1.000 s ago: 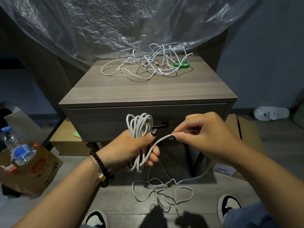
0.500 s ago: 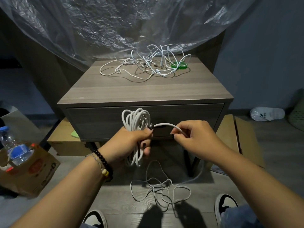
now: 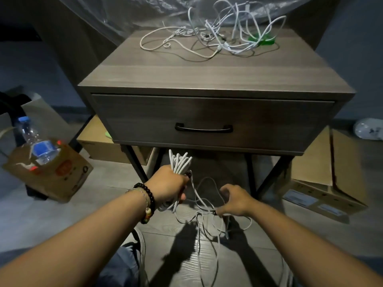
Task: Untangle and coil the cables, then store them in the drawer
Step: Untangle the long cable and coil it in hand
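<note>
The left hand (image 3: pixel 169 183) grips a white coil (image 3: pixel 179 162) below the closed drawer (image 3: pixel 211 121), keeping the finished loops together, while the right hand (image 3: pixel 233 200), fingers loosely curled, pinches the slack cable (image 3: pixel 204 228) trailing to the floor. More tangled cables (image 3: pixel 217 36) await on the surface (image 3: pixel 207 75).

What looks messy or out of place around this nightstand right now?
A tangle of white cables sprawls on the nightstand top, not coiled. The loose cable tail trails on the floor below the left hand and right hand. The drawer is shut.
</note>
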A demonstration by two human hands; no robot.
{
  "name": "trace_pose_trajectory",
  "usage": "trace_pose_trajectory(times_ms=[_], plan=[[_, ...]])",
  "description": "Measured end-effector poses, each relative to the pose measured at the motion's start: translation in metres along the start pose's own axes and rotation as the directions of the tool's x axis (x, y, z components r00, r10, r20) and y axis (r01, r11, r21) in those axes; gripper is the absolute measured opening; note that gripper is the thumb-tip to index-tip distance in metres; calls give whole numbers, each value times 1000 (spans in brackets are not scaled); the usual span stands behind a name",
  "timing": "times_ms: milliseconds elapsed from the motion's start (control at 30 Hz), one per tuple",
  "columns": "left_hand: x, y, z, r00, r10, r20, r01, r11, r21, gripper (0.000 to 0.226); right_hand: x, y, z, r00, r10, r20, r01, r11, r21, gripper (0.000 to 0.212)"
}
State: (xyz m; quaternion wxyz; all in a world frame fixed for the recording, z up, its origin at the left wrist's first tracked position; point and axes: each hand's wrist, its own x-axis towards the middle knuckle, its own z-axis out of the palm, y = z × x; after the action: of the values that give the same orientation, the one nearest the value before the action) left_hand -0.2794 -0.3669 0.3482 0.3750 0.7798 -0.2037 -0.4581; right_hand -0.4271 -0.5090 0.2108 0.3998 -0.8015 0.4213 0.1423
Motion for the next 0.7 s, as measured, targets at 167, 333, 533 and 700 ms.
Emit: trace_pose_trajectory(times_ms=[167, 333, 533, 700], plan=[[24, -15, -7, 998, -46, -41, 47, 998, 28, 7, 45, 30, 59, 987, 124, 105, -124, 992, 0, 126], [45, -23, -6, 989, -149, -13, 150, 988, 36, 4, 86, 42, 98, 965, 241, 101, -245, 969, 21, 129], [52, -37, -14, 971, -238, 10, 237, 969, 65, 8, 120, 32, 131, 954, 292, 60, -293, 956, -1, 122], [51, -46, -26, 970, -241, -7, 241, 968, 64, 8, 135, 37, 137, 954, 295, 49, -284, 946, -157, 105]])
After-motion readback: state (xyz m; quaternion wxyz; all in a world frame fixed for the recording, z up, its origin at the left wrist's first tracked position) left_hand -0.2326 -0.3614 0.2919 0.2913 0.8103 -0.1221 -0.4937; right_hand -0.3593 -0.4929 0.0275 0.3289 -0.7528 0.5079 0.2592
